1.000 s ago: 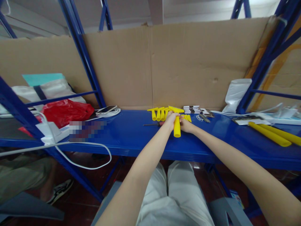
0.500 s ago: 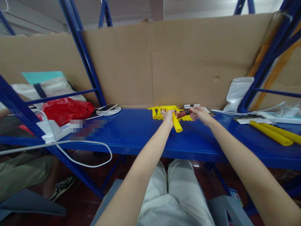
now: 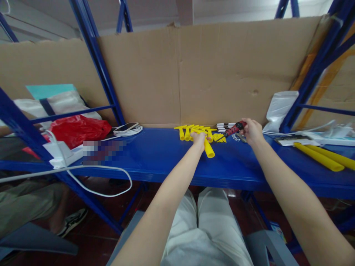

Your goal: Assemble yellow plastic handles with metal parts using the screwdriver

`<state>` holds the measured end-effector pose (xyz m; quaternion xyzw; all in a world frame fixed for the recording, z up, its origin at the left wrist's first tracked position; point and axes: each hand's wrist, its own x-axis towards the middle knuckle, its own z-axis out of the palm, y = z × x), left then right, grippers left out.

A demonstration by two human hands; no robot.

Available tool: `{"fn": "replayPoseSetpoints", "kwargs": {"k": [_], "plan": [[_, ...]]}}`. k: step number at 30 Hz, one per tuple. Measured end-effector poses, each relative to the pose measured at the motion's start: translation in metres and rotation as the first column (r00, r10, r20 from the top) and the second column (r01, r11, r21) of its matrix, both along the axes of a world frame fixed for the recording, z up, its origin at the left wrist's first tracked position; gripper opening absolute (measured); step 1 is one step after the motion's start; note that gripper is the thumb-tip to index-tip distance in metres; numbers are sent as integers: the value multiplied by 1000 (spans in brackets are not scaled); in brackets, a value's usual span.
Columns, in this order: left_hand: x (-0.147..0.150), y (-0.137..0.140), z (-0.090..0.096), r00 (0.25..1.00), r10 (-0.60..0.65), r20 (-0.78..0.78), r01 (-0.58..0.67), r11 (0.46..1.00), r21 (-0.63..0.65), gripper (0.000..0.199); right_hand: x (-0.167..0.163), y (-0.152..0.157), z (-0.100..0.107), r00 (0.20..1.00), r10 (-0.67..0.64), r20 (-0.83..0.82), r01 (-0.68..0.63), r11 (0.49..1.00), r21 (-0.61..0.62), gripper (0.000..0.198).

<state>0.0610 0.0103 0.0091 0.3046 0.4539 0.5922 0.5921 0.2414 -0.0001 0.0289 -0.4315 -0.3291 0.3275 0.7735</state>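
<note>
My left hand (image 3: 199, 139) is closed around a yellow T-shaped piece with a hollow tube (image 3: 209, 149), its open end facing me. A red and black screwdriver (image 3: 235, 128) is in my right hand (image 3: 253, 132), gripped at the handle's end, its thin dark shaft slanting down left toward the yellow piece. Whether the tip touches anything is too small to tell. Behind my left hand stand several similar yellow pieces (image 3: 182, 133) in a row. A cluster of small yellow parts (image 3: 220, 138) lies just right of my left hand.
Several white and black items (image 3: 222, 126) lie near the cardboard wall (image 3: 222, 74). Long yellow tubes (image 3: 320, 157) rest at the right of the blue shelf (image 3: 155, 155). A phone (image 3: 126, 127), cables and a red bag (image 3: 79, 129) are at left. A person's leg shows lower left.
My right hand has drawn back to the right and slightly up with the screwdriver, exposing its shaft and the small yellow parts. My left hand has barely moved.
</note>
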Motion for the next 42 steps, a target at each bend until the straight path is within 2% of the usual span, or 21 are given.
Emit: {"fn": "replayPoseSetpoints", "kwargs": {"k": [6,9,15,24,35,42], "plan": [[-1,-4,1,997,-26,-71,27,1000,4,43,13,9,0,977,-46,-209,60,997,58,34],[0,-4,0,993,-48,-105,50,999,14,42,14,11,0,958,-52,-282,75,995,70,29],[3,2,-7,982,-51,-182,67,994,86,46,11,15,-6,927,6,-374,35,994,102,24],[5,2,-15,923,-73,-377,136,981,142,53,10,17,-12,939,110,-326,-87,992,87,27],[6,3,-17,918,-65,-390,132,980,149,56,10,15,-13,965,152,-214,-138,987,80,36],[6,1,-16,932,-69,-356,129,981,147,55,5,10,-10,944,141,-298,-125,990,72,30]]}}
